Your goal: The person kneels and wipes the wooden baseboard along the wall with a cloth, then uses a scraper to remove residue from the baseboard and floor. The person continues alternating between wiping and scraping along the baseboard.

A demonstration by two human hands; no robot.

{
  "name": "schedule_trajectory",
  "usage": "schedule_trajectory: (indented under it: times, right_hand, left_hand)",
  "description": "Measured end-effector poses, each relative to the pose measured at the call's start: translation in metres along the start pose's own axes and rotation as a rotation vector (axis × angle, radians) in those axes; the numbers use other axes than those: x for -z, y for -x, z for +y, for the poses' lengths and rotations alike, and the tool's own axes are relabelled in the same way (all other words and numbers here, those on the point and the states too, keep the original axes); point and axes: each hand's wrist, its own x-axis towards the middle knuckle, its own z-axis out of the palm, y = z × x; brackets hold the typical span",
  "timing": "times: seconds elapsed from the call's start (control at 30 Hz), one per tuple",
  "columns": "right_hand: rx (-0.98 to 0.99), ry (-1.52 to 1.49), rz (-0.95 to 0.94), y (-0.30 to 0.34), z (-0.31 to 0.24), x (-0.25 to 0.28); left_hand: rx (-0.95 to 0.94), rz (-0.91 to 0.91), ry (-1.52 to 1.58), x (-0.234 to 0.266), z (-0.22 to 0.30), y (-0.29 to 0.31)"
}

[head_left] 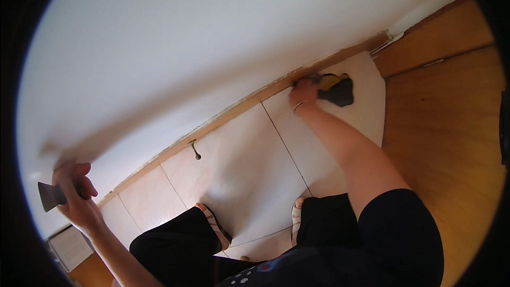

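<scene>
At the lower left, my left hand (79, 194) is closed around the dark handle of a scraper (49, 196). The scraper's flat, flared blade points left, close to the white wall (175, 48). My right arm stretches far out to the wooden baseboard (234, 112), where my right hand (304, 93) is blurred by motion. It grips a dark grey and yellow cloth (338, 91), which hangs out to the right of the fingers, low over the floor by the wall. Parts of the fingers are too smeared to make out.
A small metal doorstop (197, 154) juts from the baseboard between my hands. On the right stands a brown wooden door (441, 122). Pale tiles (239, 165) cover the floor, with my sandalled feet on them. A whitish box-like thing (70, 248) is at the lower left.
</scene>
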Motion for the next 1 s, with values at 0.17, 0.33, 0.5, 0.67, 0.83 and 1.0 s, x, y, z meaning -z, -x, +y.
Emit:
schedule_trajectory:
  times: [0.17,0.33,0.5,0.67,0.83,1.0]
  right_hand:
    - [0.249,-0.11,0.152,0.032,-0.035,-0.005]
    - [0.233,-0.174,0.115,0.018,0.044,0.005]
    - [-0.037,-0.092,0.071,-0.012,0.108,-0.003]
    - [-0.063,-0.054,0.065,-0.009,0.068,-0.015]
    - [0.234,-0.164,0.062,0.034,-0.004,-0.011]
    - [0.589,-0.125,0.097,0.044,-0.022,-0.01]
  left_hand:
    - [-0.002,0.007,0.03,-0.009,-0.001,-0.001]
    - [-0.075,-0.064,-0.031,-0.01,0.003,0.002]
    - [-0.101,-0.1,-0.038,-0.011,0.002,0.003]
    - [-0.072,-0.075,-0.042,-0.012,0.005,0.004]
    - [-0.049,-0.059,-0.006,-0.009,0.005,0.005]
    - [-0.063,-0.105,0.022,-0.026,0.001,0.006]
